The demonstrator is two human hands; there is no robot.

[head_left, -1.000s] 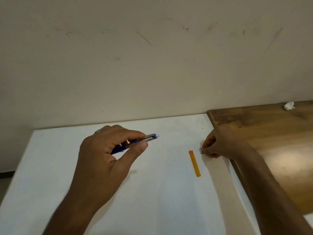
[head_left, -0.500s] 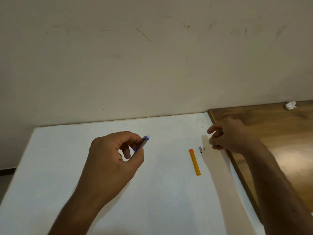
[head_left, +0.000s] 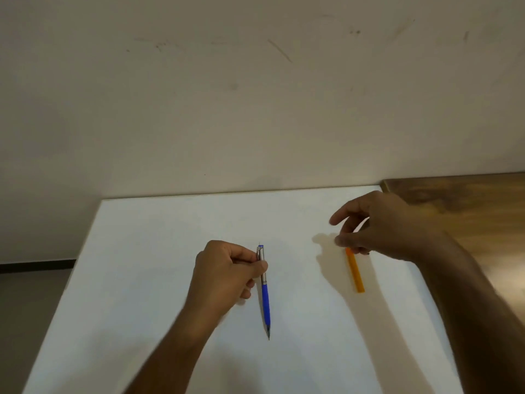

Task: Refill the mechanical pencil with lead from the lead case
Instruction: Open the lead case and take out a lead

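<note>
My left hand (head_left: 227, 275) grips the mechanical pencil (head_left: 264, 291) by its silver upper barrel. The pencil has a blue grip and its tip points toward me, close to the white board (head_left: 147, 280). The orange lead case (head_left: 355, 271) lies flat on the board to the right. My right hand (head_left: 377, 226) hovers over the case's far end with fingers spread and thumb near the case, holding nothing. A tiny dark piece (head_left: 368, 253) peeks out from under that hand.
The white board lies against a plain wall. A brown wooden tabletop (head_left: 468, 200) adjoins the board on the right. A dark floor strip shows at the far left.
My left hand has turned the pencil so its tip points down toward me. My right hand, having let go of the small cap, has moved left over the orange case's far end.
</note>
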